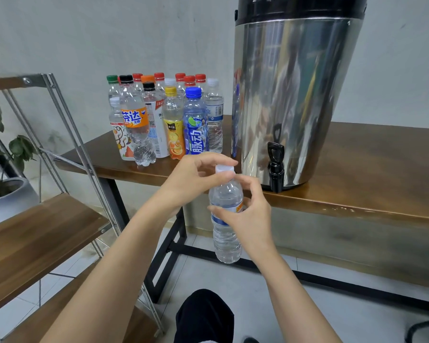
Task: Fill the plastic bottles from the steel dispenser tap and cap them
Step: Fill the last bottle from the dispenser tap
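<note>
Right hand [248, 212] grips a clear ribbed plastic bottle [227, 235] round its label; left hand [198, 177] pinches the white cap [224, 169] above. Behind the grip runs a brown wooden table [357, 191], grey wall [84, 33] beyond, pale tiles [233, 280] below.

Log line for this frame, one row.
left hand: pinches white cap | right hand: grips water bottle | dispenser tap: untouched

The steel dispenser [295, 95] is cut off at the top edge, across its black lid [300, 6]. Back-row bottles [180, 80] show only caps, their labels hidden behind the front row [195, 125].
</note>
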